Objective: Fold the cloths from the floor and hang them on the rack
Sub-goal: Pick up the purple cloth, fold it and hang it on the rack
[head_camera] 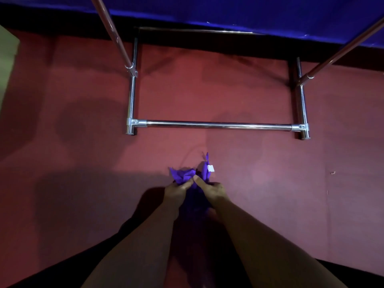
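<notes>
Above the floor (83, 121), near the rack (218, 124), left hand (176, 191) and right hand (214, 189) are both pinching 1 bunched cloth (182, 175), probably seeking edges for folding.

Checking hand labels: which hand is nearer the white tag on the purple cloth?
Right. The right hand grips the purple cloth just below the white tag; the left hand holds the cloth's other side, farther off.

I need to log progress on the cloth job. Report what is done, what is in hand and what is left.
Done: nothing shows as hung; the visible bars of the rack are bare. In hand: the left hand and the right hand both grip a bunched purple cloth with a white tag, not yet folded flat. Left: fold it and hang it. No other cloths show on the red floor.
</notes>
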{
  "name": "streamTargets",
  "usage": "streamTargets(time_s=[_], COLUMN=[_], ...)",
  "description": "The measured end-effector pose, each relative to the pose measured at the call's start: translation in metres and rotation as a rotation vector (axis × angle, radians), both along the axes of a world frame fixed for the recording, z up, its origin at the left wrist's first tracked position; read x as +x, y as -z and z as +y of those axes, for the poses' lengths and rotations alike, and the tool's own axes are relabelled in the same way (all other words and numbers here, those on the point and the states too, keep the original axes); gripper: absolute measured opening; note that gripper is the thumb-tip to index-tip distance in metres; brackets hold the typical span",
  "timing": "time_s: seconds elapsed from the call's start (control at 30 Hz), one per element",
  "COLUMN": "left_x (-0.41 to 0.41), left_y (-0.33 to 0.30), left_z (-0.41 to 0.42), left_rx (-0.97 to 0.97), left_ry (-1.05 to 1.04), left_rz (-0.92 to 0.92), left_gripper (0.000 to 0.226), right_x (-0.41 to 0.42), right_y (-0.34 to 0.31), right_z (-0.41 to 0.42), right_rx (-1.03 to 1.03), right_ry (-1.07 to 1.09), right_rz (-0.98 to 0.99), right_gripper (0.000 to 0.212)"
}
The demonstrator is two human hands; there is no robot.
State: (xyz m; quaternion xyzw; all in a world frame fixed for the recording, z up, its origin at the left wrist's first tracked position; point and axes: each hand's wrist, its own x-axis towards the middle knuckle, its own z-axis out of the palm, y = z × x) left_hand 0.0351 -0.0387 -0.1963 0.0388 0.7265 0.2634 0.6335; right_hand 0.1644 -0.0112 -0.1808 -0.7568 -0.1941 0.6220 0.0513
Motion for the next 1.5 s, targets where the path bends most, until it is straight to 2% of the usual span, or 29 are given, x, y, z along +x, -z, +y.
streamTargets(time_s=[0.1,0.17,0.27,0.33,0.37,0.5,0.57,0.73,0.83,0.9,0.97,1.0,1.1,1.13,1.2,1.27,1.33,1.5], left_x=[0.004,0.008,0.009,0.006,0.006,0.000,-0.005,-0.020,-0.029,-0.030,-0.028,-0.028,-0.040,-0.041,-0.039,-0.030,-0.024,-0.025], left_y=[-0.014,-0.026,-0.040,-0.052,-0.062,-0.103,-0.131,-0.231,-0.299,-0.346,-0.396,-0.420,-0.460,-0.468,-0.474,-0.473,-0.470,-0.462], left_z=[0.007,0.013,0.023,0.030,0.033,0.048,0.060,0.084,0.092,0.092,0.082,0.076,0.060,0.053,0.041,0.026,0.013,0.012], left_rx=[0.086,0.117,0.106,0.128,0.138,0.217,0.310,0.587,0.734,0.832,0.837,0.788,0.689,0.671,0.665,0.691,0.714,0.776], left_ry=[-0.013,-0.026,-0.039,-0.015,-0.012,0.008,0.022,0.162,0.233,0.274,0.301,0.313,0.368,0.379,0.420,0.466,0.443,0.319], left_rz=[-0.065,-0.129,-0.207,-0.248,-0.253,-0.146,-0.057,0.182,0.228,0.162,0.010,-0.095,-0.319,-0.353,-0.343,-0.324,-0.343,-0.362], left_gripper=[0.022,0.020,0.038,0.052,0.050,0.032,0.029,0.032,0.036,0.041,0.036,0.045,0.094,0.100,0.089,0.057,0.041,0.051], right_x=[0.002,0.002,0.004,0.010,0.014,0.022,0.028,0.034,0.034,0.034,0.034,0.034,0.034,0.034,0.031,0.028,0.024,0.025], right_y=[-0.015,-0.023,-0.033,-0.042,-0.049,-0.094,-0.125,-0.217,-0.279,-0.322,-0.361,-0.379,-0.425,-0.435,-0.442,-0.439,-0.438,-0.446], right_z=[0.007,0.010,0.013,0.014,0.016,0.030,0.042,0.070,0.080,0.082,0.080,0.077,0.060,0.053,0.038,0.027,0.019,0.020], right_rx=[-0.099,-0.161,-0.147,-0.119,-0.093,0.136,0.250,0.524,0.681,0.786,0.868,0.902,0.972,0.985,0.989,0.975,0.960,0.896], right_ry=[0.094,0.191,0.259,0.286,0.281,0.208,0.196,0.123,0.096,0.081,0.077,0.073,0.065,0.068,0.082,0.076,0.051,0.036], right_rz=[0.081,0.220,0.336,0.367,0.393,0.328,0.320,0.393,0.402,0.443,0.518,0.562,0.714,0.741,0.786,0.807,0.807,0.884], right_gripper=[0.082,0.070,0.041,0.041,0.042,0.045,0.024,0.017,0.022,0.018,0.013,0.013,0.016,0.017,0.018,0.020,0.021,0.021])
